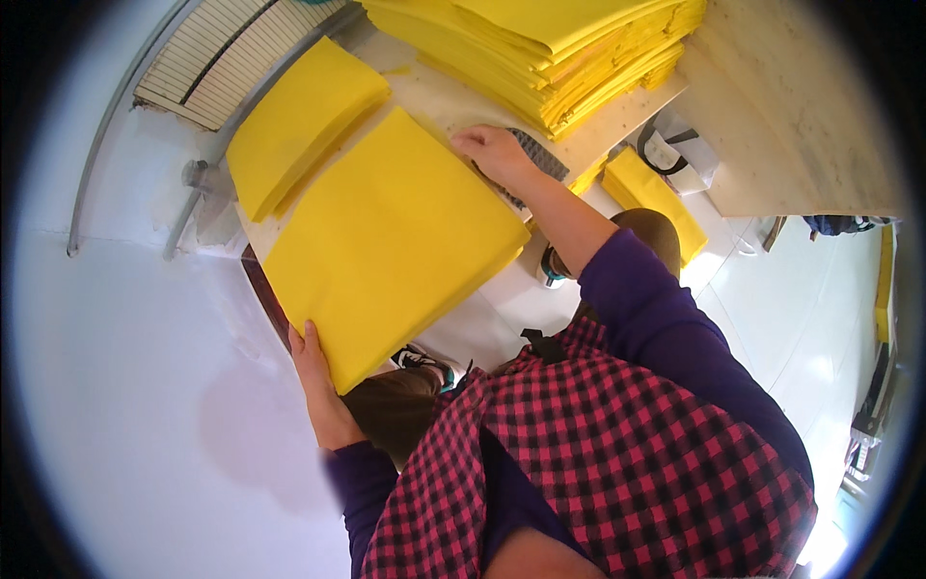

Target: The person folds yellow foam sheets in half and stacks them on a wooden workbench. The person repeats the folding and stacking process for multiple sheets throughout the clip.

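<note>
A wide stack of yellow sheets (386, 241), apparently soft like cloth or felt, lies on the table in front of me, its near corner jutting past the edge. My left hand (313, 367) grips its near left corner, thumb on the upper face and fingers along the side. At the far right edge of the stack, my right hand (497, 156) has its fingers curled together; whatever they pinch, if anything, is hidden. Beside and partly beneath that hand is a dark grey textured piece (540, 154).
Another yellow stack (304, 121) lies beyond, at the left. A tall yellow pile (569, 68) stands at the back of the table (627, 121). On the right, a yellow bundle (656, 203) sits low near a white container (687, 154). A white wall (145, 386) borders the left.
</note>
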Demonstrator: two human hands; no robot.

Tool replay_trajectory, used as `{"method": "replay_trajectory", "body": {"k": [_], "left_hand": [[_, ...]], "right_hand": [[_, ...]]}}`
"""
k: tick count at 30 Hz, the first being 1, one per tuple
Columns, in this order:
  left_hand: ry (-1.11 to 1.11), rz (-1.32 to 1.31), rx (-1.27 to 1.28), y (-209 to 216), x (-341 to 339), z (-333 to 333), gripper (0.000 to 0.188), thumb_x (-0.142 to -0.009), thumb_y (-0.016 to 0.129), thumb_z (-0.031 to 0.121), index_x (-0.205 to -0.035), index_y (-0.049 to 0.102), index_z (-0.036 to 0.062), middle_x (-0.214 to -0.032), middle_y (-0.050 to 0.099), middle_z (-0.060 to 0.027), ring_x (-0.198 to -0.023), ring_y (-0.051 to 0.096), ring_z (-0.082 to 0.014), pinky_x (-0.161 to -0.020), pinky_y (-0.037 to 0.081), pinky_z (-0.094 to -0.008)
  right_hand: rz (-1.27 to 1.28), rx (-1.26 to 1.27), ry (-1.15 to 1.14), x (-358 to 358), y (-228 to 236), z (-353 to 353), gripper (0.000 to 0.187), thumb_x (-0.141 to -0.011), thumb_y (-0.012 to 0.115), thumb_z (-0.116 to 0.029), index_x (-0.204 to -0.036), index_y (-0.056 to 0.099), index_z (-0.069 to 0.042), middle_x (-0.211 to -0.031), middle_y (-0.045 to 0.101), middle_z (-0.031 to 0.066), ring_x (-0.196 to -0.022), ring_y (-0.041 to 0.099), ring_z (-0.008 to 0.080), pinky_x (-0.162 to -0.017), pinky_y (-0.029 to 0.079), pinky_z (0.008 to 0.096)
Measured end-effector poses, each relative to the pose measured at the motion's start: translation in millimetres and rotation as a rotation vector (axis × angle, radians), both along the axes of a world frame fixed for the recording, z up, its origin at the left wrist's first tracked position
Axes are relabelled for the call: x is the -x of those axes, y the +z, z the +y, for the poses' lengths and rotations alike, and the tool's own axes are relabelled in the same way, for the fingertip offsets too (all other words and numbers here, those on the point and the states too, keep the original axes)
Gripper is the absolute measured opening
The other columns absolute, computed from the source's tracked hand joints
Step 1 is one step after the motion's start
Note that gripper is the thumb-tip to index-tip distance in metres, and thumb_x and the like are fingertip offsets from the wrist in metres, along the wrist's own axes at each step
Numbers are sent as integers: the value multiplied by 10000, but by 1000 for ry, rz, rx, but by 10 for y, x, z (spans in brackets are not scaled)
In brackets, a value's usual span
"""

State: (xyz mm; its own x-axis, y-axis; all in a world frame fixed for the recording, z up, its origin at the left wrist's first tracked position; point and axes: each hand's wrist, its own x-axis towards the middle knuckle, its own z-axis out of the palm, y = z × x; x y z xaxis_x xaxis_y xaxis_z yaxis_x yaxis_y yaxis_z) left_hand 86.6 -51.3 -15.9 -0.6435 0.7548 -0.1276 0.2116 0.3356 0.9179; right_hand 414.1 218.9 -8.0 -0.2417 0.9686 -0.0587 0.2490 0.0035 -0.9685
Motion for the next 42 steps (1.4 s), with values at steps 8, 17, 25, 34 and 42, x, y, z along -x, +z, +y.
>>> {"method": "replay_trajectory", "body": {"k": [8, 17, 25, 34, 42], "left_hand": [[205, 82, -265, 103, -51, -63, 369, -955, 527, 184, -1287, 493, 26, -1268, 532, -122, -1123, 517, -205, -950, 410, -311], [-281, 764, -182, 370, -38, -77, 120, -893, 552, 84, -975, 606, 14, -1000, 596, -123, -1000, 547, -291, -881, 422, -360], [-408, 927, -98, 210, 502, 485, 154, -898, 540, 163, -960, 601, 36, -1001, 611, -144, -989, 544, -347, -851, 433, -419], [-396, 868, -212, 366, 501, 501, 146, -890, 541, 127, -960, 606, 17, -992, 611, -154, -977, 555, -347, -819, 444, -411], [-414, 905, -202, 207, 523, 535, 149, -891, 549, 131, -949, 611, 9, -984, 605, -170, -971, 547, -354, -816, 439, -418]], "right_hand": [[-37, -190, 40, -243, 229, -329, 262, -902, 598, -229, -1060, 648, -27, -936, 672, 74, -843, 617, 143, -776, 488, 270], [-248, -692, 449, 1, 410, -530, 199, -872, 561, -160, -991, 630, -17, -990, 607, 124, -981, 555, 296, -871, 446, 369], [-567, -783, 382, 472, 223, -76, 191, -880, 531, -175, -935, 659, -44, -975, 625, 135, -988, 556, 325, -881, 452, 406], [-553, -776, 412, 343, 321, -40, 226, -878, 538, -176, -1010, 625, -14, -1016, 614, 154, -1010, 549, 329, -894, 435, 391], [-618, -825, 464, 468, 239, -100, 234, -880, 540, -179, -1015, 619, -5, -1050, 604, 156, -1007, 551, 325, -883, 438, 388]]}}
